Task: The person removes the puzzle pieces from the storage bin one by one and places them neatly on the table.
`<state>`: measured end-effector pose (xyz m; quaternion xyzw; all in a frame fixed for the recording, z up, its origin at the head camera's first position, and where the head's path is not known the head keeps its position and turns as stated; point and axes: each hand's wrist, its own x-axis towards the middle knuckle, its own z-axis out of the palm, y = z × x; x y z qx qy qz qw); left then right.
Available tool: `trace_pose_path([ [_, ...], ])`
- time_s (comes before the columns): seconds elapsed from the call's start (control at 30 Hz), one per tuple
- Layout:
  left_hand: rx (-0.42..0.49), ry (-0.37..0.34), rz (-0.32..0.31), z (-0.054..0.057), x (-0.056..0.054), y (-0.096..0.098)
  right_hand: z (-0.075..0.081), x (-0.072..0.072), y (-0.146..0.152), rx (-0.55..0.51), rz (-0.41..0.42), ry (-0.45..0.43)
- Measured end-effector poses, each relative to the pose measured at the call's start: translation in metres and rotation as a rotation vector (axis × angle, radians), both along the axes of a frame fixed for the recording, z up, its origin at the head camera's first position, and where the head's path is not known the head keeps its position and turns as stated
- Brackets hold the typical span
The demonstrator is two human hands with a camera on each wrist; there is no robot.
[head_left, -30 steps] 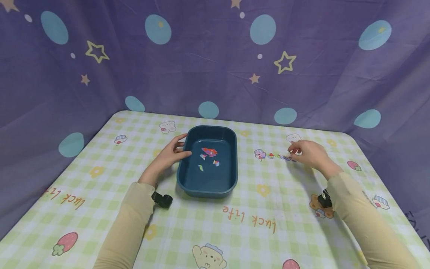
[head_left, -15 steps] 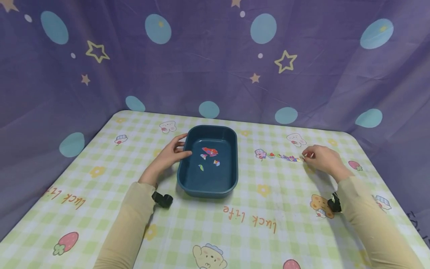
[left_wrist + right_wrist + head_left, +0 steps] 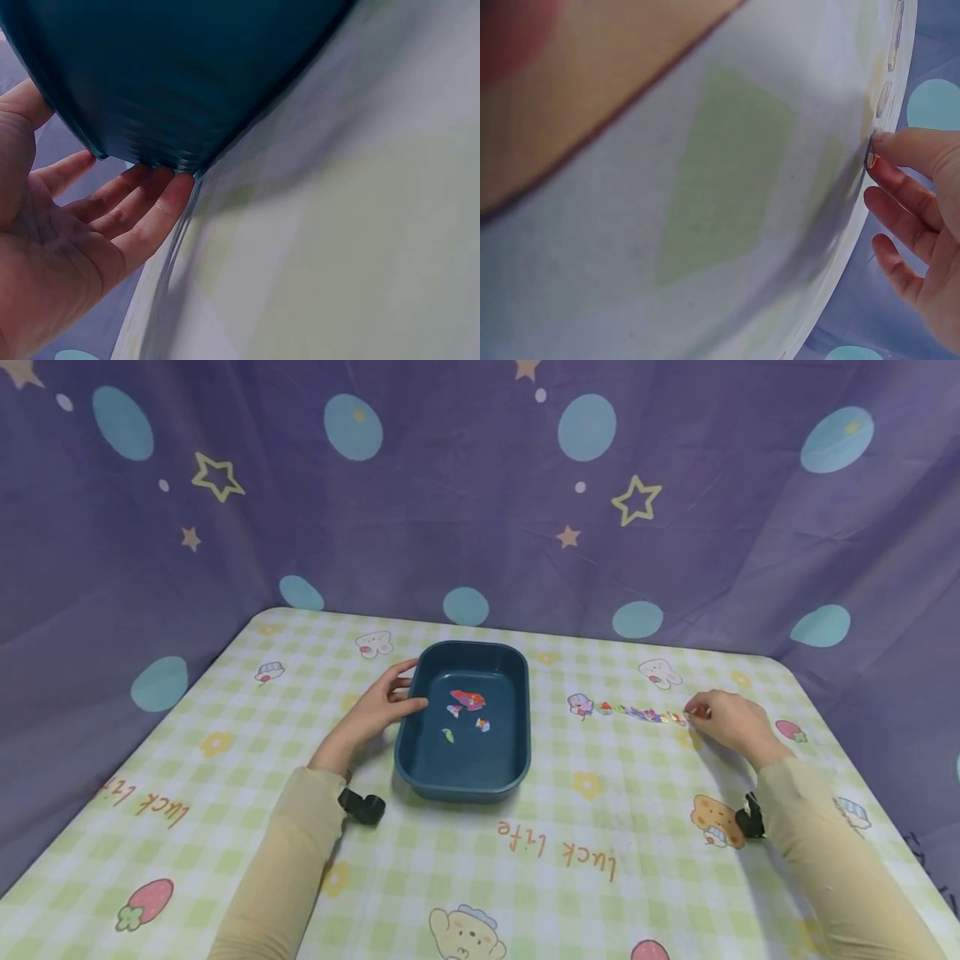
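Note:
A dark teal plastic bin (image 3: 465,781) stands on the table with several small colourful stickers (image 3: 468,699) on its floor. At its left wall, my left hand (image 3: 377,703) holds it, the thumb over the rim and the other fingertips against the outside, as the left wrist view shows of the bin wall (image 3: 172,75). To the right lies a line of small shiny stickers (image 3: 637,713) on the cloth. My right hand (image 3: 731,722) is at the line's right end, thumb and index finger pinching a tiny sticker (image 3: 871,159), mostly hidden by the fingertips.
A green-and-white checked tablecloth (image 3: 300,877) with printed cartoons and lettering covers the table. Behind it hangs a purple curtain (image 3: 465,510) with stars and dots. Black wrist cameras (image 3: 363,807) sit on both forearms.
My right hand has moved right along the line of stickers, and more of the line's right end shows. My left hand and the bin have stayed in place.

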<state>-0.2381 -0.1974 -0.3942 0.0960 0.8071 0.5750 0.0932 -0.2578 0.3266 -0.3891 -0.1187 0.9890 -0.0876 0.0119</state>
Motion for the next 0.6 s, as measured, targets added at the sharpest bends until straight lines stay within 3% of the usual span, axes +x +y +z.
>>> trace_pose_path([
  [0.27,0.008,-0.032,-0.013,0.023,0.014,0.007,-0.004,0.000,0.003,0.000,-0.011,-0.006],
  [0.6,0.013,-0.036,-0.006,0.023,0.015,0.007,0.006,-0.001,-0.004,0.018,0.022,0.034],
])
